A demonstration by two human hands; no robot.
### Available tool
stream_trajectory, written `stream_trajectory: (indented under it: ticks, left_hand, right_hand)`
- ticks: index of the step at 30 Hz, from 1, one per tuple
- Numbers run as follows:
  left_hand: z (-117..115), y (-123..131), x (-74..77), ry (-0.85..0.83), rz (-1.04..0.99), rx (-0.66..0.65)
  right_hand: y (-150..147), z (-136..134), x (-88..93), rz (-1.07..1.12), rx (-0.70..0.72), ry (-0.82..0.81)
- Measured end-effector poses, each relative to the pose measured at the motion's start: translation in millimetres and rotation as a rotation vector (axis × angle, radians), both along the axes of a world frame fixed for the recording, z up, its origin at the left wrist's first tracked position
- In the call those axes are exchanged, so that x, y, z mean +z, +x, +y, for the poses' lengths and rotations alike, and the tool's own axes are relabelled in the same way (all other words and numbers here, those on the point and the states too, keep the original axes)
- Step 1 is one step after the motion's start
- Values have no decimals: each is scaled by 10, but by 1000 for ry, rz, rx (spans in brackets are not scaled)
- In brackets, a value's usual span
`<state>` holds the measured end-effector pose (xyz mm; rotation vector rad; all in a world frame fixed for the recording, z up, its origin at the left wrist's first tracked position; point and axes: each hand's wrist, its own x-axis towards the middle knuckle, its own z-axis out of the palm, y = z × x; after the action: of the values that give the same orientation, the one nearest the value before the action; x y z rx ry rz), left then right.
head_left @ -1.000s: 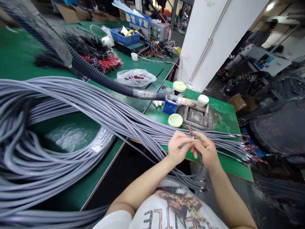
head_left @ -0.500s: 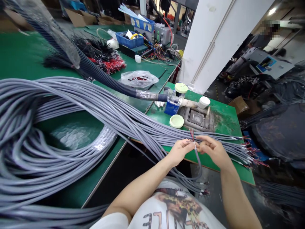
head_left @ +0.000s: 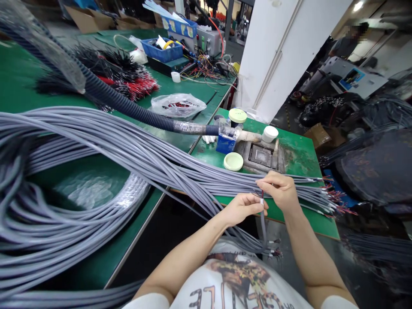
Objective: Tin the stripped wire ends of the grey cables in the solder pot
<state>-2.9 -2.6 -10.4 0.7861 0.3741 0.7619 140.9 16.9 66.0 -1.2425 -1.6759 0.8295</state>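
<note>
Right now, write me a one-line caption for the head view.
Left hand and right hand hold one grey cable with coloured wires over a cable bundle on a green workbench.

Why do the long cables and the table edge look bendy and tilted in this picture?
In the head view, the very wide lens seems to curve the grey cables and slant the table edge. In the head view, the white pillar leans too, and the ceiling light glows brightly.
</note>
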Motion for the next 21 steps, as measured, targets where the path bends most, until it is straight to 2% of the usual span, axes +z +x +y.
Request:
stream_trajectory:
  ticks: [2,4,6,7,9,11,12,16,21]
  left_hand:
    - [-19,-16,5,11,17,21]
    - [-58,-24,-8,19,20,1]
    - [-92,-32,-49,3,22,0]
    - [-99,-37,-76,-12,26,26]
    - [-92,-45,-128,-38,34,83]
    - [-66,-46,-158,-42,30,92]
    - [-53,-43,-162,-34,22,84]
    - [-40,-42,-124,-5,0,110]
    - [-90,-130,-86,20,53,141]
  right_hand:
    - [58,89,-23,73,-134,40]
    - [186,190,-20,236,-293,113]
    - [317,240,7,314,-365,158]
    - [355,232,25,251,-329,121]
    - [340,151,55,20,-153,-25]
    - [210,25,62,-175,10,-135]
    - [123,-33,55,-227,45,-144]
    - [-122,-102,-12,-242,-22,-51]
    - [32,39,-24,97,-243,-20]
